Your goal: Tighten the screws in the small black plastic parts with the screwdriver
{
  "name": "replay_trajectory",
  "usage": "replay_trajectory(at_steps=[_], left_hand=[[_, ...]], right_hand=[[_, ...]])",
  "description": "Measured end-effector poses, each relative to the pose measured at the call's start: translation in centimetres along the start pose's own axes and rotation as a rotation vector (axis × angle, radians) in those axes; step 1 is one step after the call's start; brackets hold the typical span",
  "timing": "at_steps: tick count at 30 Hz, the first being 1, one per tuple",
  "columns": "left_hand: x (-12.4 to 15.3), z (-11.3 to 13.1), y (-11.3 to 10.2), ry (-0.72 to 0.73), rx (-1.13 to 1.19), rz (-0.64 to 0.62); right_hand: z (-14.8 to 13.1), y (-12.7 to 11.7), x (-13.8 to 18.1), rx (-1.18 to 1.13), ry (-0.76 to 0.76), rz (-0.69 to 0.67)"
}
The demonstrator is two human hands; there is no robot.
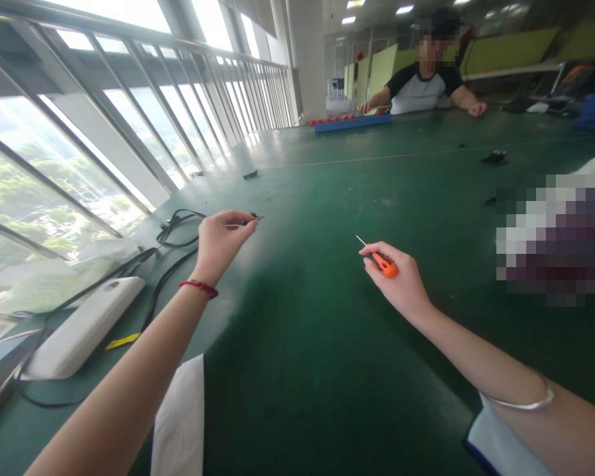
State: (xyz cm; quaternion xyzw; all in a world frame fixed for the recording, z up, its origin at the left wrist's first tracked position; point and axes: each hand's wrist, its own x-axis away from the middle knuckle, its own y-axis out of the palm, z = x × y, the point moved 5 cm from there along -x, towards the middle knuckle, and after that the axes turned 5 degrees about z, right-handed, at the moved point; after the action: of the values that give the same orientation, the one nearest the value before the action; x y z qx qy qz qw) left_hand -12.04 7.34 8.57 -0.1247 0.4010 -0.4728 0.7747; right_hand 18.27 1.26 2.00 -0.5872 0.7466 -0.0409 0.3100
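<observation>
My left hand (pixel 222 239), with a red band at its wrist, is raised over the green table. Its thumb and fingers pinch a small dark piece (pixel 254 217) with a thin metallic end, too small to name. To the right, my right hand (pixel 404 283) is closed around the orange and black handle of a screwdriver (pixel 385 266). The thin metal shaft points up and to the left, toward the far side of the table. A wide gap separates the screwdriver tip from the piece in my left hand.
Black cables (pixel 171 264), a long white block (pixel 86 327) and a white paper strip (pixel 181 416) lie at the left. Small black pieces (pixel 250 174) are scattered farther off. Across the table sits a person (pixel 419 89) beside a blue rack (pixel 353 123) with red pieces. A railing borders the left.
</observation>
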Motion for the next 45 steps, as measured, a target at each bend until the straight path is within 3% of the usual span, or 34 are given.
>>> replay_trajectory(at_steps=[5, 9, 15, 19, 22, 26, 35, 45], left_hand=[[1.2, -6.8, -4.9, -0.175, -0.260, 0.080], [2.5, -9.2, -6.1, -0.259, -0.341, 0.064], [3.3, -9.5, -5.4, -0.178, -0.405, 0.004], [3.0, -9.5, -6.5, -0.097, -0.298, 0.101], [2.9, -9.9, -7.6, -0.159, -0.257, 0.123], [2.9, -10.3, -7.7, -0.252, -0.216, 0.022], [2.3, -12.1, -6.9, -0.264, -0.339, -0.086], [2.6, -12.2, -6.8, -0.252, -0.326, -0.084]], right_hand=[[-0.1, 0.1, 0.0, 0.016, -0.013, -0.007], [0.1, 0.1, 0.1, 0.005, -0.009, -0.009], [0.1, 0.0, 0.1, -0.008, -0.009, -0.016], [0.0, 0.0, 0.1, -0.025, 0.016, -0.032], [0.0, 0.1, 0.2, -0.030, 0.023, -0.040], [0.1, 0.1, 0.1, -0.023, 0.027, -0.037], [0.3, 0.2, 0.1, -0.012, 0.037, -0.054], [0.3, 0.2, 0.1, -0.013, 0.031, -0.046]])
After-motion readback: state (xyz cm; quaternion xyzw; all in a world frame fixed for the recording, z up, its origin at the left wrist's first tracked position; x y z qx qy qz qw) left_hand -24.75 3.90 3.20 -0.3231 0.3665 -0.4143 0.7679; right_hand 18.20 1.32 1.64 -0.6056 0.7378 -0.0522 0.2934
